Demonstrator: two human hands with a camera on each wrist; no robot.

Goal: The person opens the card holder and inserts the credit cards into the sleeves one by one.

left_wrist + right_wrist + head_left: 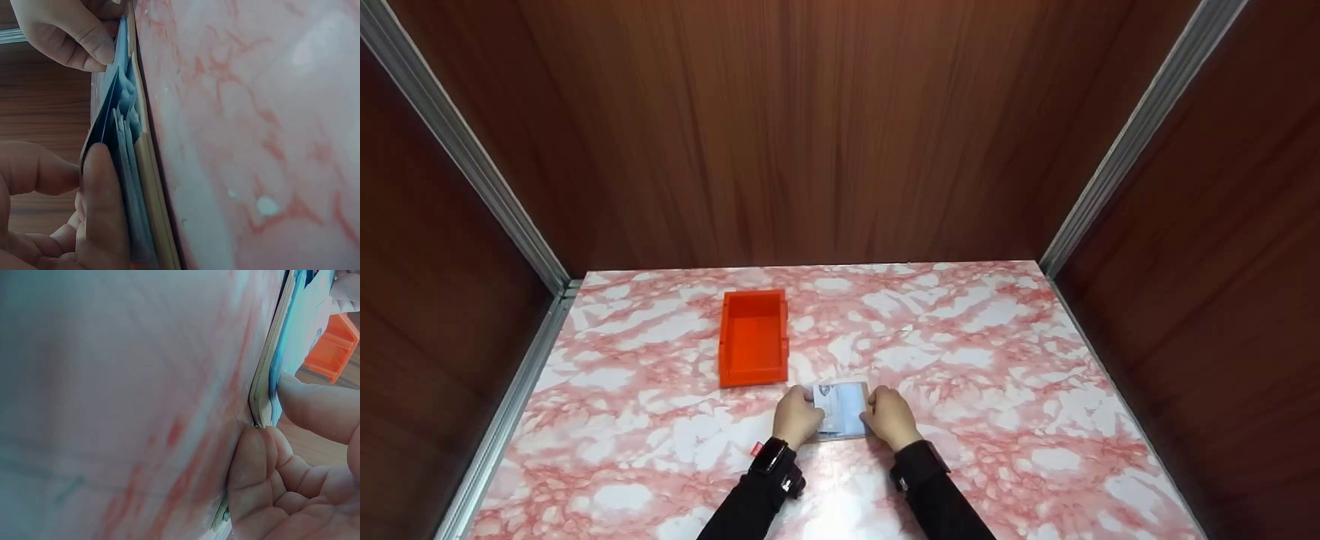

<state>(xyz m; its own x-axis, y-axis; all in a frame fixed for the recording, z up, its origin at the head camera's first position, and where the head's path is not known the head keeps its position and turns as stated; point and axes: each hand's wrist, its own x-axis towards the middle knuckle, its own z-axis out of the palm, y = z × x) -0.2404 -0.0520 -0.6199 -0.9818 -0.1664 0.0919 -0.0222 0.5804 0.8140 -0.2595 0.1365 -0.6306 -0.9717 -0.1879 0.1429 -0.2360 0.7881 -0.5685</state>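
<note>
A flat, booklet-like case (851, 409) lies on the table, tan at its edges and light blue to white inside, with a small dark print at its upper left. My left hand (795, 416) is at its left side. In the left wrist view, the thumb and a finger pinch a thin lifted flap (102, 121) there. Beneath the flap show bluish layers (125, 149) above the tan cover (147, 174). My right hand (891, 418) holds the right edge, its thumb (318, 405) on the blue-white face and fingers curled against the tan edge.
An orange plastic bin (754, 337) stands behind and left of the case, with its inside bare. The table (975, 360) has a red and white marbled top. Brown wood-grain panels (810, 135) with metal corner posts (1140, 142) close it in at the back and sides.
</note>
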